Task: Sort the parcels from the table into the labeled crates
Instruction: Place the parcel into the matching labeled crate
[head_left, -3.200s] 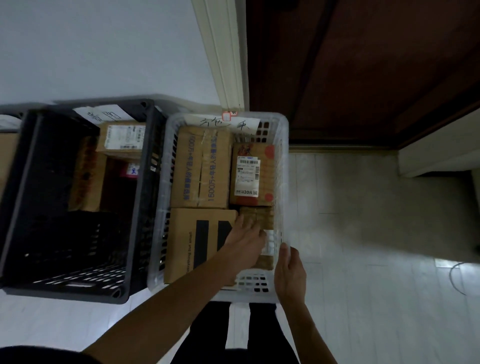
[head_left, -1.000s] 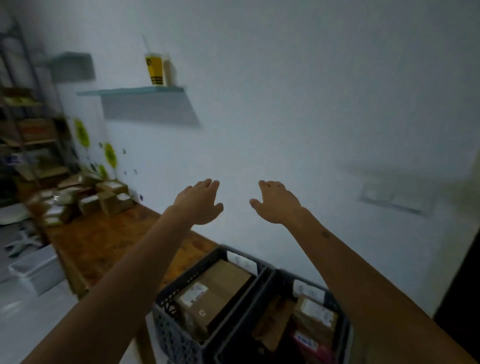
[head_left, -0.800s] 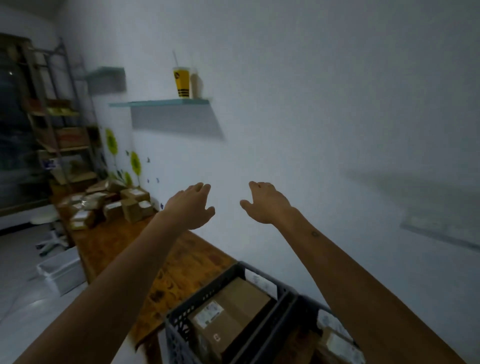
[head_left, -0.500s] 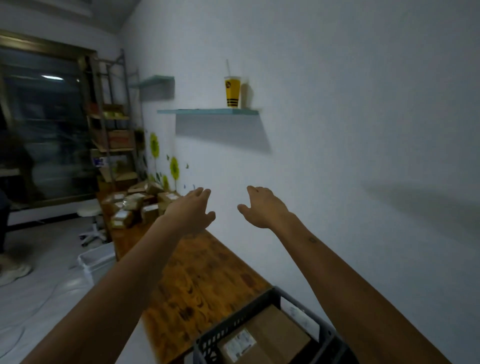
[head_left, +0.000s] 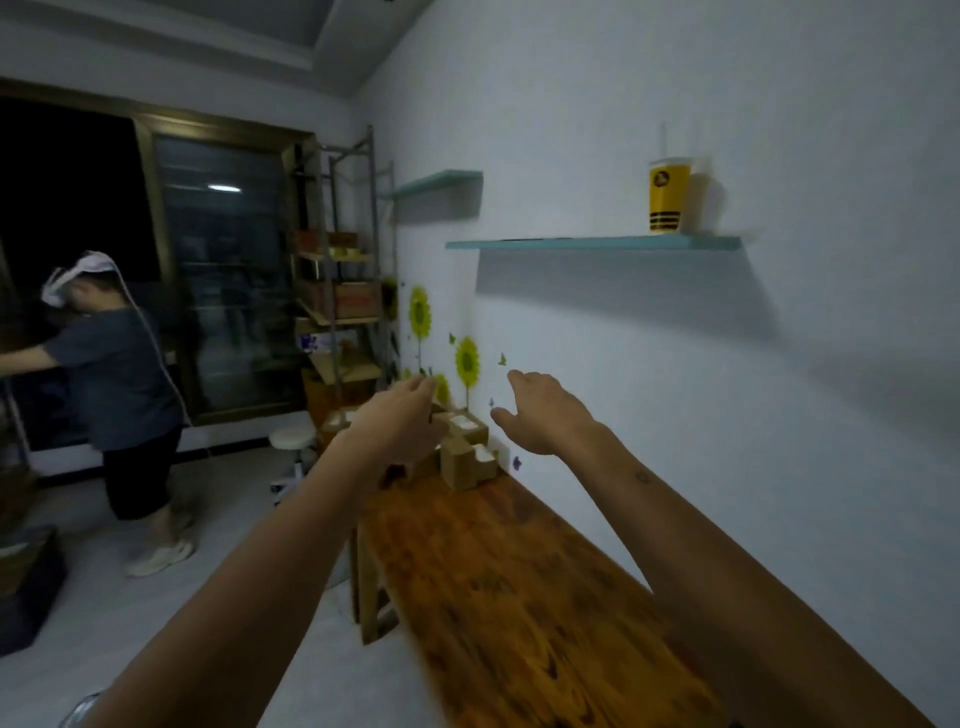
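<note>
Dim white-walled room, long brown wooden table (head_left: 509, 587) along the right wall. At its far end, a pile of small brown cardboard parcels (head_left: 465, 449) (some white-labelled). Left hand (head_left: 400, 423) and right hand (head_left: 543, 415) both raised in mid-air, fingers loosely spread, holding nothing. Yellow paper cup (head_left: 669, 195) up on a teal wall shelf (head_left: 592, 242)

A counter (head_left: 519, 597) runs along the wall. Parcels (head_left: 465, 452) sit piled at the counter's far end, a shelf (head_left: 592, 243) above it, a stool (head_left: 291, 441) left of it.
</note>
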